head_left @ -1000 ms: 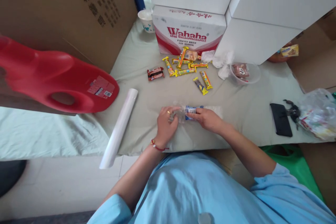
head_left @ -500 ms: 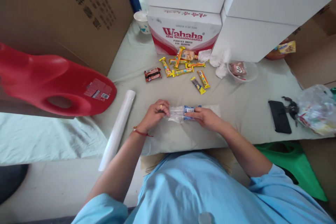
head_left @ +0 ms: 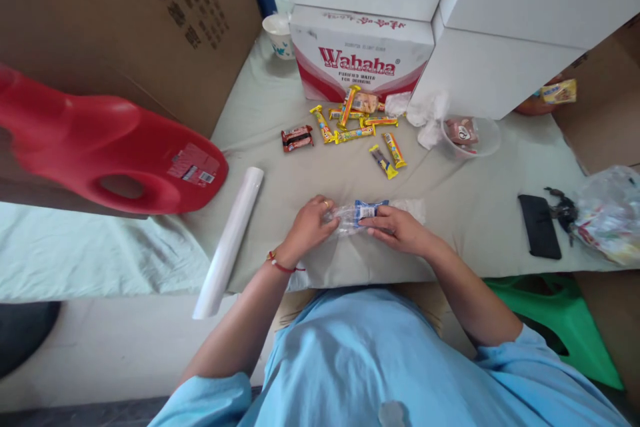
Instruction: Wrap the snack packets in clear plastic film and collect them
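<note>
A clear plastic bag [head_left: 407, 208] with a blue-wrapped snack [head_left: 365, 209] inside lies on the grey-green cloth in front of me. My left hand [head_left: 311, 225] is closed on the bag's left end, fingers pinching the plastic. My right hand [head_left: 400, 228] presses down on the bag over the blue snack, fingers curled on it. Beyond the bag lie several yellow snack bars [head_left: 357, 128] and a brown snack pack [head_left: 297, 138].
A white roll [head_left: 229, 241] lies to the left, next to a red plastic jug [head_left: 105, 147]. At the back stand a Wahaha box [head_left: 360, 53], white boxes, a paper cup [head_left: 278, 35] and a clear bowl [head_left: 470, 137]. A black phone [head_left: 539, 235] and a filled bag [head_left: 607, 215] are right.
My left hand slid out along the bag's left end and came back closer to the snack. My right hand stayed on the bag. The camera view shifted slightly.
</note>
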